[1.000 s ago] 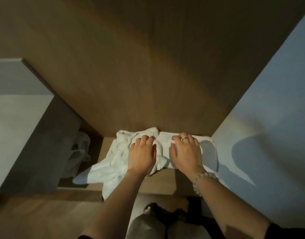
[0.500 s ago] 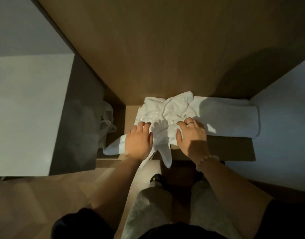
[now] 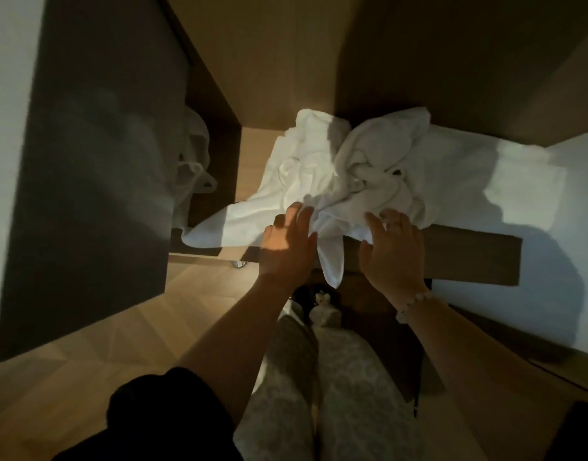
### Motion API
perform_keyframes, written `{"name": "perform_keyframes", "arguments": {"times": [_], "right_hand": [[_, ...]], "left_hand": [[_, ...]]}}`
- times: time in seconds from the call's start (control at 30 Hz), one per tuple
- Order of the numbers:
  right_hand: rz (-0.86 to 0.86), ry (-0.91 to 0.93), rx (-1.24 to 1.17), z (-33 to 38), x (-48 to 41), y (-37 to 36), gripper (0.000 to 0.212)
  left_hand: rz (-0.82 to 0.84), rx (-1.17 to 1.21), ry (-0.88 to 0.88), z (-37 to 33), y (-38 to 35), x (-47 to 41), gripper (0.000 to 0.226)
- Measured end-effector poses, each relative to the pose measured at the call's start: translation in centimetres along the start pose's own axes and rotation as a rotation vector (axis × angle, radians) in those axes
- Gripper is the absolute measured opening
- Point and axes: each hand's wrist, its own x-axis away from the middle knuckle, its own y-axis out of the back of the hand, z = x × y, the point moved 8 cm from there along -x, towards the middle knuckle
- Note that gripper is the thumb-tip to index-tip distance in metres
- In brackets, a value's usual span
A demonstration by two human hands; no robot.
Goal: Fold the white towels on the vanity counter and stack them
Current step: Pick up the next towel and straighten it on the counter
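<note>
Observing my left hand (image 3: 287, 242) and right hand (image 3: 390, 251) drawn back, fingers spread, empty; crumpled white cloth towels (image 3: 369, 168) still unfolded.

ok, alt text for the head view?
Seen from above, a person's left hand and right hand reach with open fingers to a crumpled heap of white towels on a wooden counter. One towel corner hangs over the front edge.

No readable text, labels or numbers anywhere.

Translucent bag (image 3: 193, 154) slumped in dark recess at left; wooden floor (image 3: 86, 357); grey trousers (image 3: 349, 377) below.
</note>
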Motion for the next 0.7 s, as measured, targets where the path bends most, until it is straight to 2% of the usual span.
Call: {"name": "perform_keyframes", "arguments": {"times": [0.17, 0.3, 0.43, 0.6, 0.7], "right_hand": [[0.198, -0.172, 0.004, -3.1, -4.6, -3.7, 0.078], [0.299, -0.18, 0.019, -5.0, -6.0, -6.9, 0.086], [0.229, -0.158, -0.059, -5.7, -5.9, -8.3, 0.073], [0.126, -0.155, -0.254, -6.0, -6.0, -7.8, 0.038], [0.093, -0.153, -0.372, -6.0, -6.0, -6.8, 0.03]], "left_hand": [[0.046, -0.038, -0.145, -1.8, -4.4, -4.2, 0.043], [0.072, -0.039, -0.196, -1.7, -6.9, -5.8, 0.05], [0.059, -0.045, -0.226, -0.8, -8.2, -6.2, 0.066], [0.144, -0.007, -0.167, -1.0, -9.5, -8.4, 0.11], [0.119, -0.153, -0.157, -1.6, -8.9, -8.4, 0.115]]}}
